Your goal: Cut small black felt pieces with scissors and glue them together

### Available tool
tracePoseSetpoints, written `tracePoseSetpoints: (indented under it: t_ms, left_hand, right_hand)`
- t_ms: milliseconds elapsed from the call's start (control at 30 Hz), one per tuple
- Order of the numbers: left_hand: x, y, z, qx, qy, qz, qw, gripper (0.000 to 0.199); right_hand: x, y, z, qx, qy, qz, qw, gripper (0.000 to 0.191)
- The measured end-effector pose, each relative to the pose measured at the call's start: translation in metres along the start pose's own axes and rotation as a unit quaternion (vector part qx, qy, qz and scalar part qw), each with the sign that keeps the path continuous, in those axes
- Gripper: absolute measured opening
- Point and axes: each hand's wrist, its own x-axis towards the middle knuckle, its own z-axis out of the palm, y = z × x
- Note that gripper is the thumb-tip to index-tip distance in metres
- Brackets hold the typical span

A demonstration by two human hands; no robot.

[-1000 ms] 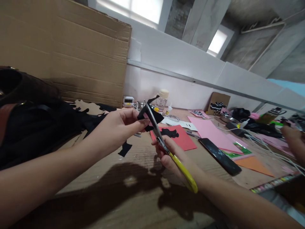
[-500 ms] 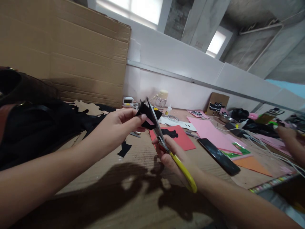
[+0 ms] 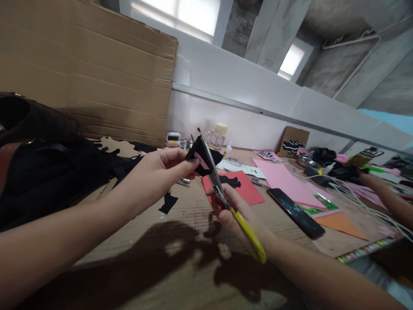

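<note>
Between the thumb and fingers of my left hand (image 3: 176, 163) is a small black piece of paper or cloth (image 3: 199, 148) with a pink patch on it. My right hand (image 3: 234, 206) grips a pair of scissors (image 3: 248, 237) with yellow handles. The scissor blades point up and away from me and lie at the black piece, which sits between or against them. Below my left hand a black scrap (image 3: 168, 202) lies on the wooden table (image 3: 155, 258). Just beyond my right hand is a red sheet (image 3: 250, 189) with a black cutout on it.
A black phone (image 3: 295, 213) and pink sheets (image 3: 287, 183) lie to the right, with white cables (image 3: 351, 198). A co-worker's arm (image 3: 383, 189) reaches in at far right. On the left are a dark bag (image 3: 35, 181) and a tall cardboard sheet (image 3: 122, 73).
The black piece has tilted slightly, so more of its pink patch shows. The scissors stay in nearly the same place. At far right the co-worker's hand has moved left.
</note>
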Motion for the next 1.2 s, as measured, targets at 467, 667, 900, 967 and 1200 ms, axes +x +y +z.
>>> tracePoseSetpoints:
  t_ms: [467,667,900,967,1200]
  left_hand:
    - [-0.003,0.010,0.002,0.069,0.046,0.019,0.996,0.022]
    - [-0.002,0.007,0.002,0.047,0.019,0.031,0.998,0.019]
    - [-0.002,0.005,-0.001,0.099,0.032,0.023,0.994,0.026]
    - [-0.003,0.006,-0.001,0.108,0.036,0.021,0.993,0.026]
    - [-0.003,0.009,0.001,0.098,0.044,0.014,0.994,0.028]
  right_hand:
    - [0.000,-0.002,-0.001,0.001,-0.039,-0.003,0.999,0.058]
    - [-0.001,-0.008,0.000,-0.001,-0.046,-0.003,0.999,0.062]
    - [0.000,-0.002,-0.001,0.000,-0.040,-0.017,0.999,0.057]
    - [0.001,0.000,-0.002,0.004,-0.043,-0.016,0.999,0.057]
    - [-0.001,0.001,-0.003,-0.005,-0.039,-0.002,0.999,0.058]
